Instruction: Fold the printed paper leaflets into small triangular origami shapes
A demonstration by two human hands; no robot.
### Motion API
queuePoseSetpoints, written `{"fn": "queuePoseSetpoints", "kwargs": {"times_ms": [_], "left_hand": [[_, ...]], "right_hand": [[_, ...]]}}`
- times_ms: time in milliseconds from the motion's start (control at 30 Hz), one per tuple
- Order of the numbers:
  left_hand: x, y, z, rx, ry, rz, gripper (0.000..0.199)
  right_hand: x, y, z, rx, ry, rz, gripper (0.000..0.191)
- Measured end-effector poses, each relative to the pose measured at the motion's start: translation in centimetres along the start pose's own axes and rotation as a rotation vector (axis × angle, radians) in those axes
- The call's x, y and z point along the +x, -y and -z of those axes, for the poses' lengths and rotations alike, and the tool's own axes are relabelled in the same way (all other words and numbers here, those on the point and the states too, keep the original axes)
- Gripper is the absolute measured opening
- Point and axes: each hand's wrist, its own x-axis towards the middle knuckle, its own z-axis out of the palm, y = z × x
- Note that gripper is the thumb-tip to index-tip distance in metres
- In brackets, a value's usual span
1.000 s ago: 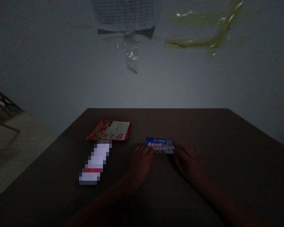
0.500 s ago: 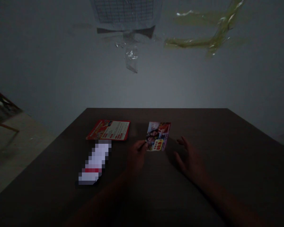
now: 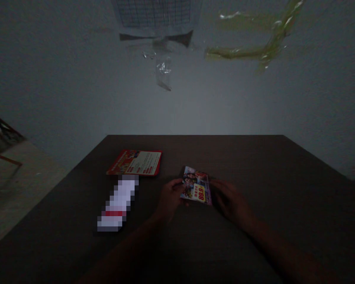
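Note:
A colourful printed flyer (image 3: 195, 185), with pictures of people and a yellow price patch, is tilted above the table's middle. My left hand (image 3: 170, 197) grips its left edge, thumb on top and fingers beneath. At the flyer's right edge is my right hand (image 3: 232, 201), its fingers stretched toward the edge and the thumb apart. Whether those fingertips touch the paper is too dark to tell. To the left lie red-and-cream printed sheets (image 3: 144, 162), and in front of them a pixelated white item (image 3: 118, 201) with a red band.
The dark wooden table (image 3: 269, 157) stands against a pale wall (image 3: 225, 98). Yellowish tape (image 3: 236, 53) and clear tape (image 3: 163, 71) cling to the wall below a grid sheet (image 3: 156, 14). Part of a wooden frame (image 3: 6, 159) shows at the far left.
The flyer has come nearer to me and turned a little, its right side lower. My right hand has moved left to its right edge. The sheets and the white item have stayed put.

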Motion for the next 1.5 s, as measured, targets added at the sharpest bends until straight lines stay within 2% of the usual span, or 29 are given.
{"fn": "queuePoseSetpoints", "kwargs": {"times_ms": [100,167,367,567,667,767,933,1100,1233,1500], "left_hand": [[-0.3,0.2,0.0,0.021,0.004,0.012,0.050],[-0.3,0.3,-0.1,0.038,0.008,0.009,0.053],[-0.2,0.3,-0.1,0.046,0.046,-0.011,0.036],[-0.2,0.2,-0.2,0.044,0.099,-0.036,0.036],[0.0,0.4,-0.1,0.088,0.129,-0.077,0.038],[0.0,0.3,0.3,0.193,0.163,-0.166,0.038],[-0.1,-0.8,2.1,0.494,0.258,-0.423,0.034],[0.2,-2.0,3.6,0.767,0.358,-0.646,0.049],[0.2,-2.7,3.4,0.936,0.443,-0.765,0.057],[0.2,-2.1,2.4,1.211,0.566,-0.868,0.041]], "right_hand": [[-0.1,-0.1,-0.3,-0.003,0.034,0.017,0.047],[-0.1,0.0,-0.3,-0.006,0.040,0.027,0.050],[0.0,0.6,0.1,-0.008,0.105,0.061,0.054],[-0.2,0.8,0.3,0.007,0.143,0.145,0.057],[-0.1,0.8,0.4,-0.013,0.118,0.156,0.048],[0.1,0.5,0.5,-0.024,0.073,0.176,0.037],[0.1,0.0,0.5,-0.021,0.027,0.185,0.037],[-0.1,-0.4,0.3,0.006,-0.001,0.195,0.038],[-0.1,-0.6,0.2,0.038,-0.022,0.208,0.039],[-0.1,-0.6,0.4,0.024,0.060,0.228,0.042]]}}
